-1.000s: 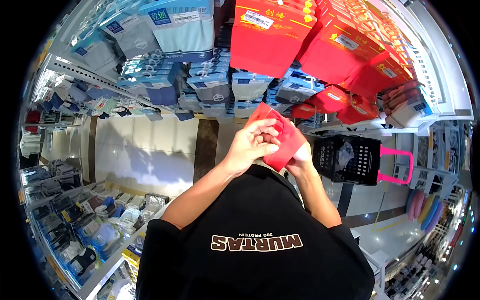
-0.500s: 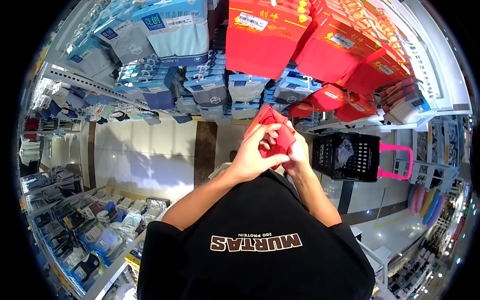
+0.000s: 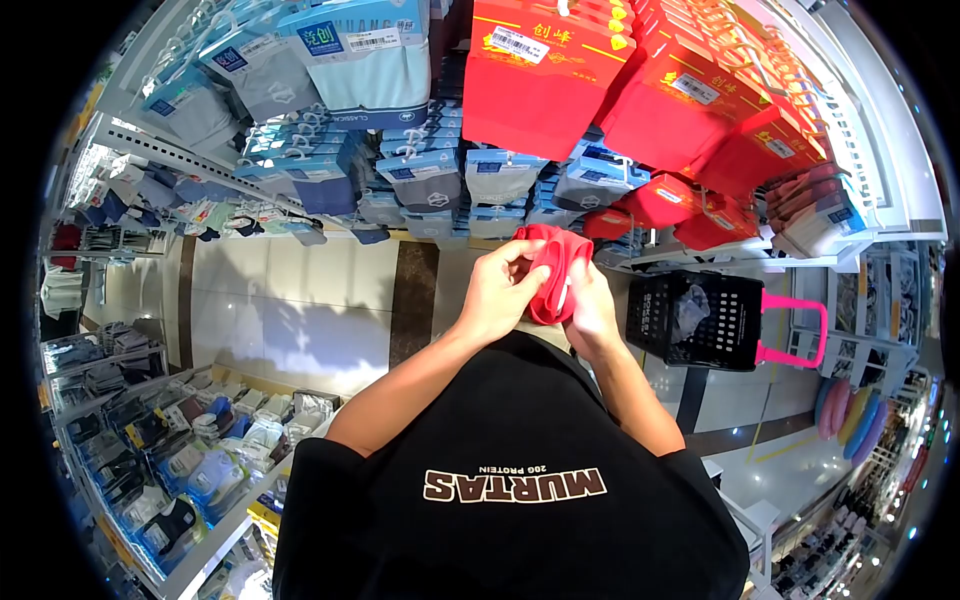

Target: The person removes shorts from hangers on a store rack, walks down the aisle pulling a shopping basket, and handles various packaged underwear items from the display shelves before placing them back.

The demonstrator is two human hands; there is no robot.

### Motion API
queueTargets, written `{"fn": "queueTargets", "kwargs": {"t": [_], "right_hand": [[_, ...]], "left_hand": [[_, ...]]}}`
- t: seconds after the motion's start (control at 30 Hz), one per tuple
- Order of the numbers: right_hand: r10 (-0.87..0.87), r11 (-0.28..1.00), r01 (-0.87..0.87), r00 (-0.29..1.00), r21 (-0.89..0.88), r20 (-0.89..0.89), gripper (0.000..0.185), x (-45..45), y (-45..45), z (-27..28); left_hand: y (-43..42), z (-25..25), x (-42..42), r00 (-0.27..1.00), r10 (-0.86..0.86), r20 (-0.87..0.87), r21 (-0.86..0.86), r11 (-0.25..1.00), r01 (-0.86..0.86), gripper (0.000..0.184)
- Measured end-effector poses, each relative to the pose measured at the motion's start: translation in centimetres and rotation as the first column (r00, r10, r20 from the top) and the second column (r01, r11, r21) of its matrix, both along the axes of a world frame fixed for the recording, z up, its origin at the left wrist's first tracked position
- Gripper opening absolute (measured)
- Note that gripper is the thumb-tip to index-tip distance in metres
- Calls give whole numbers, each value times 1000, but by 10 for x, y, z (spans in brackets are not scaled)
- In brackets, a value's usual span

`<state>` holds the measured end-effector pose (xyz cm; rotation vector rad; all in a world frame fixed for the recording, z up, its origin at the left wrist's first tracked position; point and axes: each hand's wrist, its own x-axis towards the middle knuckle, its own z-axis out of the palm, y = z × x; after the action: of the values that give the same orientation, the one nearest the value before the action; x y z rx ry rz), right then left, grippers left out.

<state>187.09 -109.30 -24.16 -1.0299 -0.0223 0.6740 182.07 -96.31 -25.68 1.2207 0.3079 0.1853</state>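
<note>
A bunched, folded red garment (image 3: 552,290) is held between my two hands in front of my chest; its exact kind cannot be made out. My left hand (image 3: 498,296) pinches its left side, thumb and fingers on the fabric. On the other side, my right hand (image 3: 594,308) grips the right edge, with some fingers hidden behind the cloth. A small pale strip shows on the fabric near my right fingers. Just beyond my hands hang red carded garments (image 3: 540,95) and smaller blue-topped packs (image 3: 503,175).
A black shopping basket (image 3: 650,345) with a pink handle (image 3: 822,335) stands on the floor at the right, a clear plastic bag inside. Shelves of packaged goods (image 3: 185,465) line the lower left. Colourful rings (image 3: 855,420) lie farther right.
My hands have turned and opened out the red garment, so its folds now face up. My left fingers have shifted from curling into it to pinching its edge.
</note>
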Motion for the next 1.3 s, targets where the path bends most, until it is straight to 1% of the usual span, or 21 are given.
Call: {"fn": "queueTargets", "kwargs": {"t": [0.03, 0.07, 0.2, 0.23, 0.37, 0.5, 0.57, 0.63, 0.7, 0.73, 0.77, 0.83, 0.87, 0.9, 0.97, 1.0, 1.07, 1.1, 1.17, 1.23, 1.3], "right_hand": [[-9, 1000, 10, 990, -4, 141, 40, -3, 1, -2], [55, 997, -41, 978, -72, 201, 38, -2, -2, -2], [18, 994, -2, 990, -111, 143, 33, 5, -8, -12], [-4, 995, 12, 997, -98, 82, 33, 7, -11, -16], [-52, 996, 54, 998, -65, 35, 33, 6, -10, -17], [-60, 995, 63, 997, -72, 39, 33, 4, -7, -11], [24, 992, -4, 986, -125, 164, 34, 3, -10, -11], [167, 973, -87, 908, -215, 385, 38, 0, -12, -9], [30, 999, -26, 986, -30, 167, 46, 3, -13, -7], [-13, 997, 22, 994, -78, 108, 52, 9, -15, -2], [-80, 992, 85, 995, -97, 56, 46, 15, -21, -14], [-155, 954, 149, 988, -261, -3, 46, 19, -22, -40], [-76, 972, 40, 986, -233, -148, 50, 17, -25, -42], [44, 990, -89, 931, -110, -361, 54, 17, -21, -35], [157, 987, -157, 909, 30, -386, 67, 11, -11, -23], [218, 973, -180, 920, 142, -326, 61, 14, -10, -17], [100, 970, -51, 975, 237, -197, 56, 27, -2, -5], [31, 956, 11, 990, 293, -138, 53, 34, 5, 1], [-171, 925, 107, 974, 364, 146, 32, 45, 3, 17], [-206, 953, 117, 926, 279, 316, 24, 58, -4, 34], [-287, 952, 200, 841, 230, 458, 24, 77, 3, 50]], "left_hand": [[0, -2, 1, 1000, -10, 4, -2, 1000, 10, 28], [1, -5, 1, 1000, -23, 9, -3, 1000, 23, 27], [7, -6, 0, 1000, 5, -23, -87, 996, -7, 22], [8, -6, 0, 999, 11, -46, -100, 995, -15, 22], [6, -3, 0, 990, 130, -48, -57, 990, -133, 17], [6, -3, -1, 993, 112, -45, -88, 989, -116, 14], [5, -4, -3, 993, 117, -32, -171, 978, -121, 14], [8, 2, -4, 997, 71, -29, -296, 952, -77, 16], [14, 14, -5, 999, 39, 36, -553, 833, -13, 17], [16, 17, -6, 996, 40, 76, -596, 803, 14, 14], [17, 22, -6, 995, 39, 95, -618, 786, 28, 13], [19, 44, -8, 991, 39, 125, -663, 747, 55, 12], [20, 51, -10, 988, -1, 153, -663, 741, 103, 13], [21, 57, -11, 975, -38, 217, -655, 736, 175, 14], [19, 59, -11, 973, -74, 221, -666, 718, 205, 16], [19, 57, -11, 961, -61, 269, -686, 689, 236, 16], [20, 50, -14, 933, -34, 359, -716, 631, 299, 17], [22, 54, -17, 947, -16, 321, -721, 645, 256, 18], [29, 64, -25, 969, 22, 246, -722, 671, 168, 21], [40, 47, -24, 978, 35, 207, -669, 734, 115, 20], [52, 26, -18, 992, 51, 115, -616, 787, 31, 20]]}}
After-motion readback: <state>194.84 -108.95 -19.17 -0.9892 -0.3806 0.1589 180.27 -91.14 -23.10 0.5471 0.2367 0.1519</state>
